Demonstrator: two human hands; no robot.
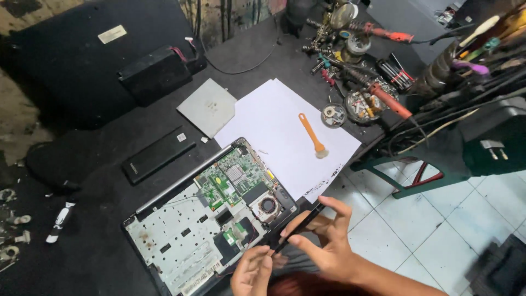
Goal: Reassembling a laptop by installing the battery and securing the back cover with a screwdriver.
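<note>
— Your fingers [329,211]?
— Right hand [323,241] pinches a thin black tool [298,226]; left hand [253,269] curls closed around its lower tip.
— Which way does it point?
— Slanting up to the right, just beside the opened laptop [213,219] at the desk [98,186] edge.
— Containers?
— The round tin [333,115] holds small parts.

Small rectangular off-white label [112,34] stuck on the large black cover at top left, slightly tilted. Tiny square white sticker [181,137] near the upper end of the long black battery pack [158,154] on the table. Narrow white label strip [193,284] with dark print along the lower edge of the opened laptop base [181,241], at the near side. Small white sticker [222,180] on the green circuit board. No screens, no packages, no signs in view.
</note>
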